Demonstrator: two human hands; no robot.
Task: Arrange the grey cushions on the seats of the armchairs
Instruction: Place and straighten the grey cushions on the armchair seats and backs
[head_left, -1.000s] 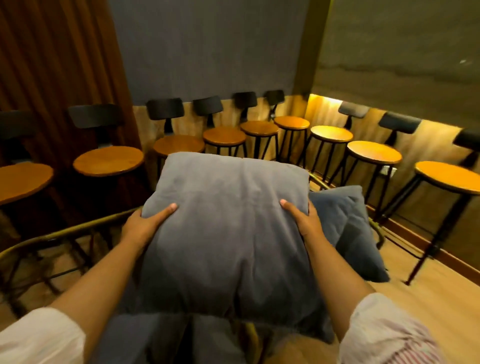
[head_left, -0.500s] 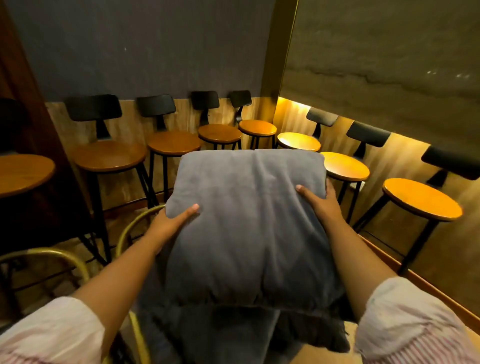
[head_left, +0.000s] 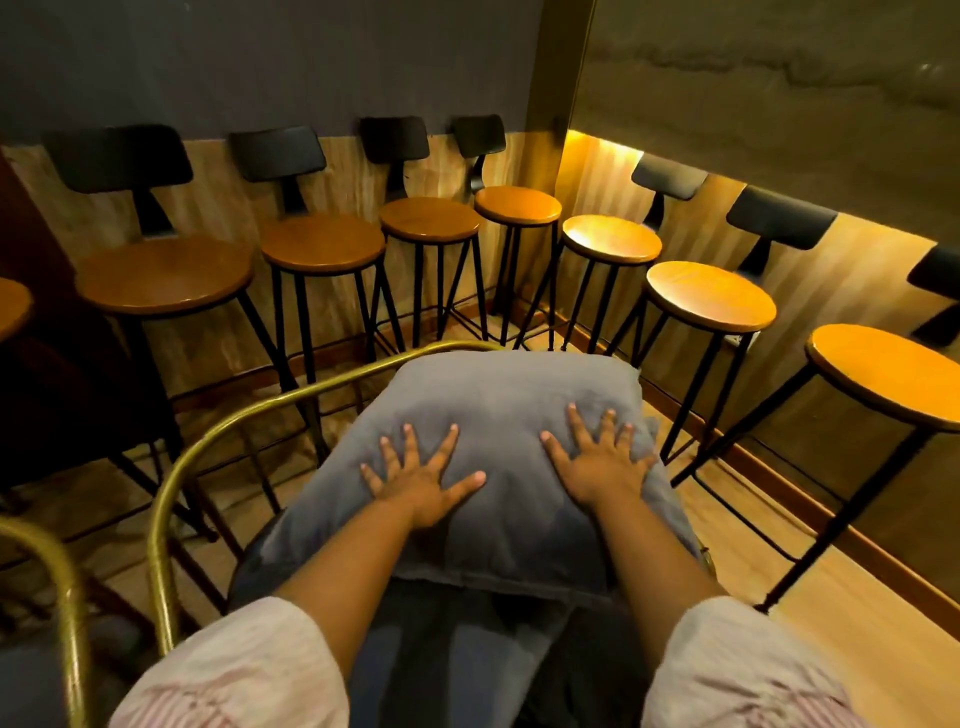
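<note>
While both palms lie flat, the left hand (head_left: 421, 483) and the right hand (head_left: 597, 462) rest side by side at the centre of the frame, fingers spread wide and gripping nothing, pressed on the top face of the grey cushion (head_left: 498, 467). Directly beneath and ahead of the hands, the cushion lies roughly square, its far edge toward the upper centre of the frame and its near edge toward the wearer, over the dark seat (head_left: 249, 566) of the armchair. Neither hand is clearly nearer; the right sits slightly farther up the frame and closer to the cushion's right edge. A brass-coloured armchair frame (head_left: 171, 478) curves around the cushion's left and far sides. Beyond, a row of round wooden stools (head_left: 322, 244) lines the walls. Judged from this, the next move is a downward press or a small sideways correction.
</note>
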